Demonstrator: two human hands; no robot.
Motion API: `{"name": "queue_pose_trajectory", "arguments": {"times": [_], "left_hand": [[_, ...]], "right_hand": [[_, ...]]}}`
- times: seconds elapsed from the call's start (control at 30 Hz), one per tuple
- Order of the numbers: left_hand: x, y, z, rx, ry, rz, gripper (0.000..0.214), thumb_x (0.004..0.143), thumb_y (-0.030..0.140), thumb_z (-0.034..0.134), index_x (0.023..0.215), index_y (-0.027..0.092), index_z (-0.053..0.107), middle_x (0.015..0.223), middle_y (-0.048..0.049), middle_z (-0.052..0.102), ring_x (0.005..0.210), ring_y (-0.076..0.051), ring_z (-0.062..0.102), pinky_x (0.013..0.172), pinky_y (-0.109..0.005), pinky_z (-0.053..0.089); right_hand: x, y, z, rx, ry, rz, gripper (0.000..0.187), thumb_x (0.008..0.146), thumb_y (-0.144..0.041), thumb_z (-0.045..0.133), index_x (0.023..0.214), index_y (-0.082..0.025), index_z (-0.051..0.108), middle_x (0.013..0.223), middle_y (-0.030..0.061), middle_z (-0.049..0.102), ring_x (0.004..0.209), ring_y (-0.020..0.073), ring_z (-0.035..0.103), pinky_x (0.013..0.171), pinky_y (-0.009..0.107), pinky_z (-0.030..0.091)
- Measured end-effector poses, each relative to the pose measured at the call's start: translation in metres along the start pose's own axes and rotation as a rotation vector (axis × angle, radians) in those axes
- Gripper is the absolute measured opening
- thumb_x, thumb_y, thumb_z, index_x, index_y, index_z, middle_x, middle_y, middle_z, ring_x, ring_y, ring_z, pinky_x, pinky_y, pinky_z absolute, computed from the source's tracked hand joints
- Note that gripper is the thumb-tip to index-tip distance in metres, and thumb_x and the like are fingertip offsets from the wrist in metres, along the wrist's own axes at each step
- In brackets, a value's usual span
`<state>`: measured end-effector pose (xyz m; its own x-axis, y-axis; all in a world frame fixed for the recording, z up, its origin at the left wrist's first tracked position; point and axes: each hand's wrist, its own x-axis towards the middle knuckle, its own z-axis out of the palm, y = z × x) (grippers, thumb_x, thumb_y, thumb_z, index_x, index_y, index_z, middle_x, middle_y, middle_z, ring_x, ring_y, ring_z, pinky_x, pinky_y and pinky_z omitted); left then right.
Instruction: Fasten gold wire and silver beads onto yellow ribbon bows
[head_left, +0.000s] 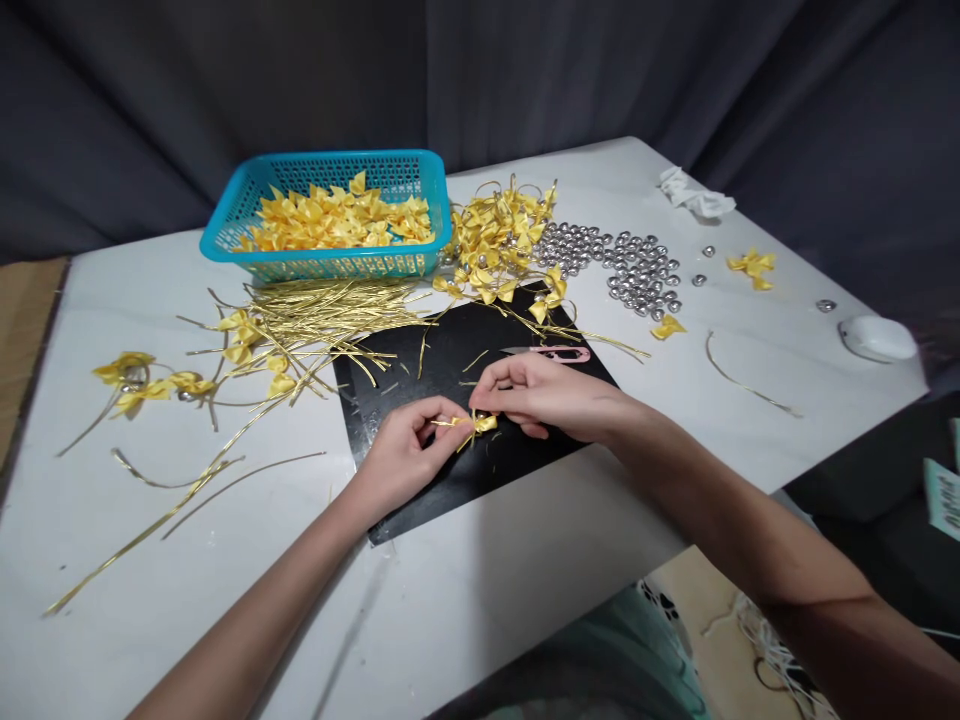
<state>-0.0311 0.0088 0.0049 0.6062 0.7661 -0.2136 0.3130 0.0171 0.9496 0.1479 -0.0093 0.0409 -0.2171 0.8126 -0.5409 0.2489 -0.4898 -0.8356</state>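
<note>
Over the black mat (420, 490), my left hand (411, 445) pinches a small yellow ribbon bow (486, 424) between thumb and fingers. A round silvery bead appears to sit at the bow's middle, partly covered by fingers. My right hand (544, 392) is closed, its thumb and forefinger pinching at the bow's upper edge; what exactly lies between those fingertips is too small to make out. Just behind the right hand lies a pair of pink-handled thread snips (570, 354). Short gold cord offcuts are scattered on the mat.
A blue basket (322, 262) of yellow bows stands at the back left. Before it lie many gold cords (330, 315). Finished-looking bows with cords (499, 230) are heaped beside silver beads (645, 270). A white computer mouse (877, 338) and crumpled tissue (694, 195) lie right.
</note>
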Motion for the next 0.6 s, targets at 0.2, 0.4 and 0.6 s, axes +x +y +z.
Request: {"name": "queue_pose_trajectory", "arguments": {"times": [0.2,0.4,0.6], "left_hand": [[0.0008,0.0006,0.0011,-0.003,0.038,0.009,0.022,0.076,0.035,0.059,0.074,0.013,0.061,0.061,0.0016,0.049,0.053,-0.009,0.037,0.050,-0.019,0.030],[0.0018,-0.0006,0.0019,0.004,0.062,0.015,0.024,0.076,0.038,0.059,0.075,0.014,0.061,0.063,0.0004,0.051,0.054,-0.010,0.040,0.051,-0.020,0.032],[0.0023,-0.0002,0.0015,0.009,0.086,0.038,0.024,0.075,0.037,0.059,0.074,0.013,0.061,0.062,0.0007,0.051,0.053,-0.010,0.039,0.050,-0.019,0.033]], "right_hand": [[-0.0008,0.0004,0.0010,0.002,0.094,-0.015,0.010,0.080,-0.021,0.055,0.072,-0.014,0.054,0.050,-0.0081,0.041,0.031,0.0008,0.027,0.031,0.017,0.018],[0.0000,0.0003,0.0039,-0.101,0.255,-0.157,0.014,0.078,-0.027,0.056,0.079,-0.013,0.059,0.061,-0.0037,0.050,0.041,0.0024,0.031,0.039,0.018,0.023],[0.0011,0.0039,0.0030,-0.210,0.112,-0.213,0.022,0.073,-0.035,0.063,0.074,-0.013,0.061,0.058,-0.0040,0.045,0.051,0.0055,0.037,0.045,0.019,0.027]]}}
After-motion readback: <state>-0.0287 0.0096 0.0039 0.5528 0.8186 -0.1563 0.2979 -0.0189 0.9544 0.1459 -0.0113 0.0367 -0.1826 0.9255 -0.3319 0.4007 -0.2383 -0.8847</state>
